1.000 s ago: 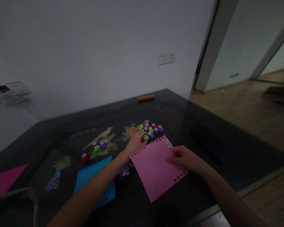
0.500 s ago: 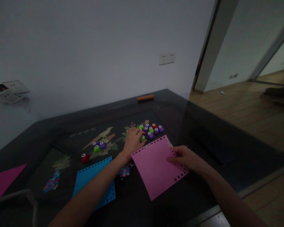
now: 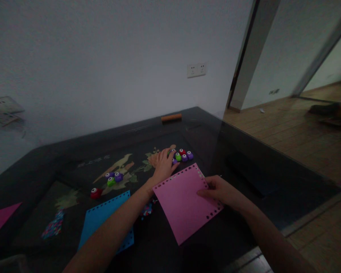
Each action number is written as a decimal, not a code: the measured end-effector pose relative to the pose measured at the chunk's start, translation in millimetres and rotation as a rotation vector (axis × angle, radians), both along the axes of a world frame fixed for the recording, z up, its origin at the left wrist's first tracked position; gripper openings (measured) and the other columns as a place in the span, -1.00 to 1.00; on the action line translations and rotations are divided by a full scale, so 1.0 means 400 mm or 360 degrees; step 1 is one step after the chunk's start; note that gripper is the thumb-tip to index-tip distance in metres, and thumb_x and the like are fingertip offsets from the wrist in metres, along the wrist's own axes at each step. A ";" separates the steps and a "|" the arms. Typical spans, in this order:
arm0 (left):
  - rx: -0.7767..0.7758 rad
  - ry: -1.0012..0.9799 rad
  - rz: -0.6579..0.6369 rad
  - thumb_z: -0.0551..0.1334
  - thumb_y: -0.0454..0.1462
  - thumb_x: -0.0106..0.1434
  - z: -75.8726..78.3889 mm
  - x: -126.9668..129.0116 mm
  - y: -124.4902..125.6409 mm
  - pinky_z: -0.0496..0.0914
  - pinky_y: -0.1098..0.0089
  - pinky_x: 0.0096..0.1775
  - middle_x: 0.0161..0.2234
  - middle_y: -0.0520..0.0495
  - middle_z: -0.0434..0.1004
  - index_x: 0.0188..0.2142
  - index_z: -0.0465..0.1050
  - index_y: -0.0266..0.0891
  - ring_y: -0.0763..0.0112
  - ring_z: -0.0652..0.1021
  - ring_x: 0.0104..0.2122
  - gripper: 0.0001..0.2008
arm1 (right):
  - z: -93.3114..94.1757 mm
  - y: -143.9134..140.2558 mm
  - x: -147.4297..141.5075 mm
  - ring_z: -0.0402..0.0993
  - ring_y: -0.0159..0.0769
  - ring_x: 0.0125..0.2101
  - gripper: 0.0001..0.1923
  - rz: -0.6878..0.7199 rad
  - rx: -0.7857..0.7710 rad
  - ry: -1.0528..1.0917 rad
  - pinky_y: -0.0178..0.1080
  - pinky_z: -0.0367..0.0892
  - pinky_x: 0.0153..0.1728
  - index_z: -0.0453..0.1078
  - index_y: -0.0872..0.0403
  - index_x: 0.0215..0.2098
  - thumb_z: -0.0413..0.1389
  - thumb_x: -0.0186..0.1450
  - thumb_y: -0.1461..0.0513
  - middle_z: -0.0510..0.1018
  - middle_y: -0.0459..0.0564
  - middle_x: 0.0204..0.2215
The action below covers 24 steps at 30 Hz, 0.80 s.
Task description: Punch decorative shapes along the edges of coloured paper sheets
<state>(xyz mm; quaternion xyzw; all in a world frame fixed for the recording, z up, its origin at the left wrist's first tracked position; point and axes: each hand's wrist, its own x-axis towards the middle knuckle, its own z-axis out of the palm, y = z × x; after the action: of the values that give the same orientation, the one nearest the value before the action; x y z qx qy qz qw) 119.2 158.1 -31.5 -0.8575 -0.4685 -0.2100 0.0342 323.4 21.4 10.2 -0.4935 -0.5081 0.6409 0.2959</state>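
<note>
My right hand (image 3: pixel 217 191) pinches the right edge of a pink sheet of paper (image 3: pixel 184 204), which has small shaped holes along its top and right edges. My left hand (image 3: pixel 163 165) reaches over a cluster of small craft punches in green, purple and red, each with a white eye on top. Its fingers are apart and lie over the near-left punches, partly hiding them. A green punch (image 3: pixel 178 156) and a purple punch (image 3: pixel 190 155) show beyond the fingertips. Under my left forearm lies a blue sheet of paper (image 3: pixel 102 218) with holes along its edges.
More punches, including a red punch (image 3: pixel 96 193) and a purple punch (image 3: pixel 118 176), stand on the left of the dark table (image 3: pixel 216 140). Paper confetti (image 3: pixel 53 224) lies in piles. A magenta sheet (image 3: pixel 1 220) is at far left, an orange-brown cylinder (image 3: pixel 171 118) near the wall.
My left hand has shifted slightly right and farther over the punch cluster, covering more of it. My right hand still holds the pink sheet. The whole view has turned a little.
</note>
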 end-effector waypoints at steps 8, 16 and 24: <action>-0.0035 0.0017 -0.0013 0.15 -0.15 0.28 0.011 0.001 0.005 0.14 0.07 0.12 0.13 -0.22 0.26 0.13 0.23 -0.18 0.08 0.25 0.13 -0.56 | -0.007 0.003 0.006 0.55 -0.24 -0.41 -0.71 -0.0010 0.0071 -0.0023 -0.22 0.41 -0.38 0.50 0.16 -0.29 0.23 0.12 0.11 0.63 0.06 -0.34; -0.0110 -0.0111 -0.0083 0.16 -0.19 0.28 0.001 0.010 0.021 0.15 0.11 0.12 0.12 -0.23 0.28 0.11 0.27 -0.23 0.12 0.26 0.13 -0.58 | -0.006 0.003 0.007 0.56 -0.19 -0.35 -0.66 -0.0057 0.0033 -0.0003 -0.18 0.43 -0.31 0.49 0.18 -0.22 0.24 0.11 0.11 0.62 0.09 -0.28; -0.0261 -0.0603 -0.0017 0.06 -0.27 0.31 0.062 -0.046 -0.002 0.14 0.12 0.14 0.10 -0.20 0.32 0.02 0.35 -0.22 0.20 0.29 0.12 -0.70 | 0.011 0.003 0.004 0.54 -0.19 -0.35 -0.63 -0.0223 0.0094 0.0044 -0.11 0.41 -0.27 0.47 0.17 -0.19 0.27 0.07 0.14 0.61 0.08 -0.29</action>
<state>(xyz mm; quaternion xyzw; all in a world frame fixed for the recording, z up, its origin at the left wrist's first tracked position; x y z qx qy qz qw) 100.7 157.4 -6.9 -0.8051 -0.4774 -0.3287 -0.1256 324.9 22.5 14.8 -0.5100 -0.4868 0.6101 0.3614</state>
